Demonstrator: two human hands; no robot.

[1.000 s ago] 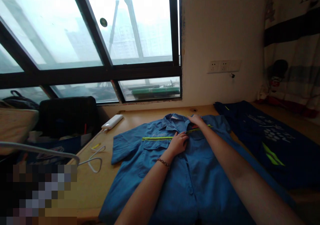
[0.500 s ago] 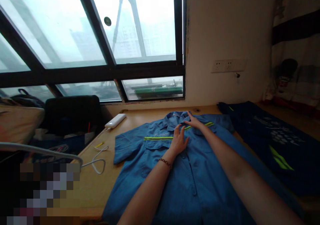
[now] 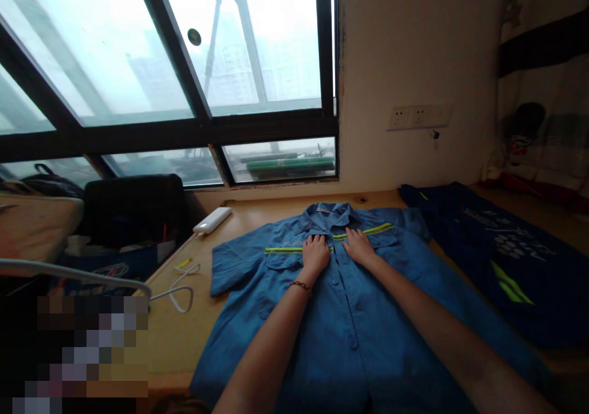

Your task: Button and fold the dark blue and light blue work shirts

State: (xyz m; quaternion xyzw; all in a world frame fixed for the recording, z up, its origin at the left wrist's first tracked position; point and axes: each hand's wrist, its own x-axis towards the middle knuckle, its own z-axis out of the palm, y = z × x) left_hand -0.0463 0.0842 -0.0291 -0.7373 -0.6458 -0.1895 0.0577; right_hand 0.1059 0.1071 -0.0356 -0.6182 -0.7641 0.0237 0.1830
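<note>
A blue short-sleeved work shirt (image 3: 350, 316) with a yellow-green stripe across the chest lies front up on a wooden table (image 3: 184, 340), collar toward the window. My left hand (image 3: 315, 251) rests flat on the chest left of the button placket, fingers stretched out, a beaded bracelet on its wrist. My right hand (image 3: 359, 246) lies flat on the other side of the placket, fingers spread. Neither hand holds anything.
A dark blue garment (image 3: 497, 260) with yellow-green marks lies on the table to the right. A white power bank (image 3: 212, 220) with a white cable (image 3: 181, 291) sits at the left. A black chair back (image 3: 133, 208) and a bag stand beyond the table's left edge.
My right hand has drawn back from the collar to the chest. My left hand has shifted up and left beside it. Both now lie flat on either side of the placket.
</note>
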